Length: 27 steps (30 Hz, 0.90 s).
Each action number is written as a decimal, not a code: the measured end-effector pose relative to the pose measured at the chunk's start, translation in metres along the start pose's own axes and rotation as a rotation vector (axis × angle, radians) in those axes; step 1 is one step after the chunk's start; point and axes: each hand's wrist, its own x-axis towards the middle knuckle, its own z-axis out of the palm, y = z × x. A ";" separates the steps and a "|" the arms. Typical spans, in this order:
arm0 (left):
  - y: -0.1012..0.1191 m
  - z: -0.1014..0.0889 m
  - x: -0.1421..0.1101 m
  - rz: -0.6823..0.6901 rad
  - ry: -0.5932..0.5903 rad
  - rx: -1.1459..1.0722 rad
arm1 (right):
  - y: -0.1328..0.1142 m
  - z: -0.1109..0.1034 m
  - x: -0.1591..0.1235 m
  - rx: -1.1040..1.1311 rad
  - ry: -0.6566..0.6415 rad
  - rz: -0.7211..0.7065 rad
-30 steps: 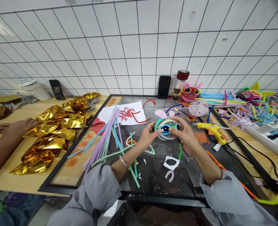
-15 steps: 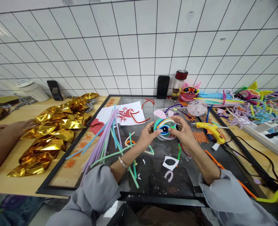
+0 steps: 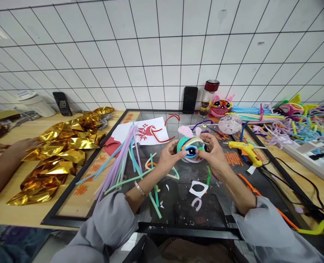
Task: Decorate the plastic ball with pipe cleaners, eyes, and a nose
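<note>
Between both hands, above the dark tabletop, I hold a round craft ball (image 3: 189,143) wound with coloured pipe cleaners. A blue-rimmed black eye shows on its front. My left hand (image 3: 170,156) grips its left side, thumb by the eye. On the opposite side my right hand (image 3: 213,150) is closed around it, its thumb pressed on the front. Pink ear-like pieces (image 3: 185,130) show just above the ball. Below lie a white paper with an oval hole (image 3: 198,189) and a small lilac curved piece (image 3: 196,204).
Lilac pipe cleaners (image 3: 120,157) lie left of my hands, near white paper with a red print (image 3: 156,126). A yellow glue gun (image 3: 245,151) rests at right, by a white power strip (image 3: 312,162). Another person's hand (image 3: 27,147) touches gold foil (image 3: 60,153). A glass bottle (image 3: 206,100) stands behind.
Both hands keep hold of the ball, which has shifted very slightly left. My left wrist has moved a little to the left; the rest looks much the same.
</note>
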 end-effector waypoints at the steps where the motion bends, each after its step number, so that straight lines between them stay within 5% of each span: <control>1: 0.001 -0.001 0.000 0.003 -0.002 0.013 | 0.000 0.001 0.000 0.002 -0.005 0.002; 27: 0.000 -0.002 -0.001 0.020 0.002 0.061 | -0.003 0.004 -0.004 0.142 0.022 0.058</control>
